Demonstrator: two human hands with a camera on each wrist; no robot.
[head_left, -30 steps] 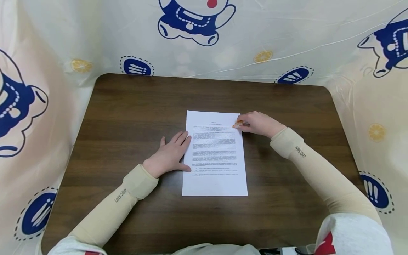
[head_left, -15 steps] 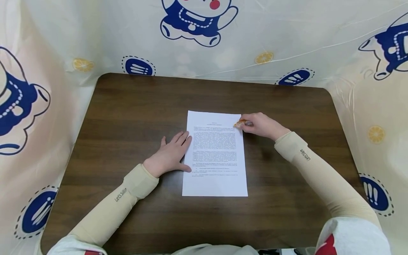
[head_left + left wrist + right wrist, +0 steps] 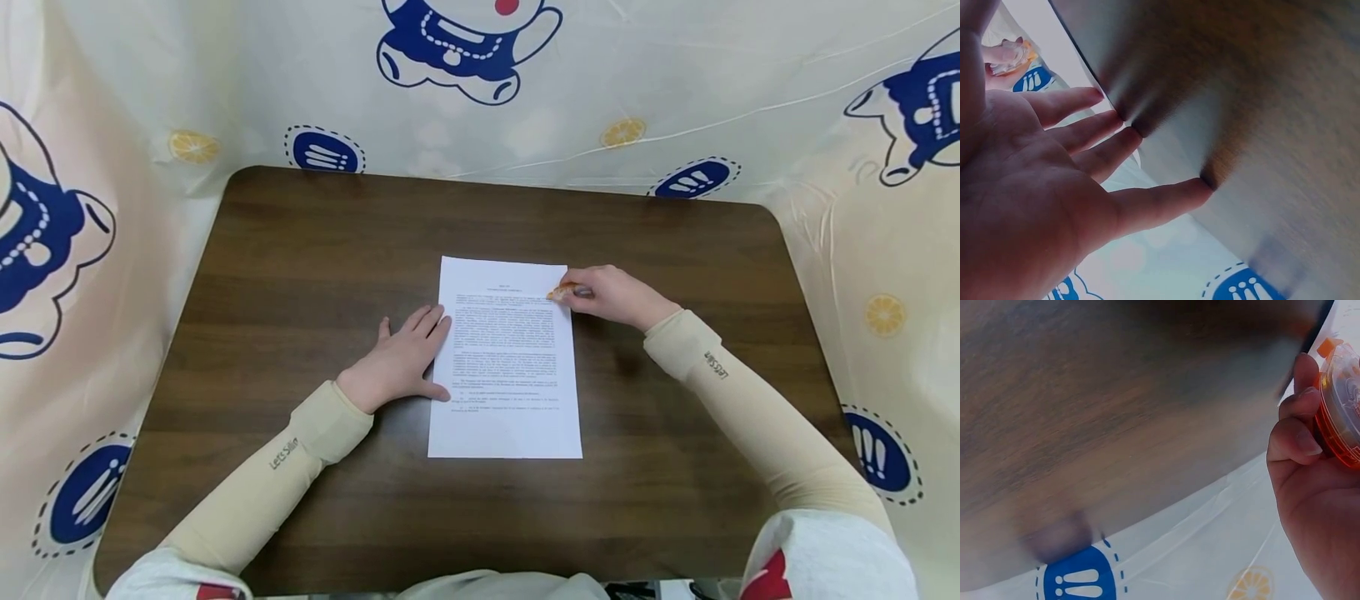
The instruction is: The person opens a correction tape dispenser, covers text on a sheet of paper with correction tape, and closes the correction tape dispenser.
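A printed sheet of paper (image 3: 504, 437) lies flat on the brown wooden table (image 3: 337, 233). My right hand (image 3: 618, 296) grips a correction tape dispenser (image 3: 573, 290) at the sheet's upper right, its tip at the end of the top text lines. From the right wrist view, the correction tape (image 3: 1342, 403) has a clear and orange body, cut off by the frame, with curled fingers around it. At the sheet's left edge my left hand (image 3: 397, 362) lies with fingers spread, fingertips on the paper's margin. The left wrist view shows the left hand's (image 3: 1041, 181) fingers extended, tips touching down.
A white curtain (image 3: 465, 142) with blue cartoon figures and orange slices hangs around the table's back and sides. Beige sleeves (image 3: 765, 417) cover both forearms. Some dark and white items (image 3: 660, 590) show partly at the bottom edge, too little to identify.
My right forearm has shifted a little to the right, while the correction tape's tip stays near the same text lines. The left hand and the paper hold still; the head view moves slightly.
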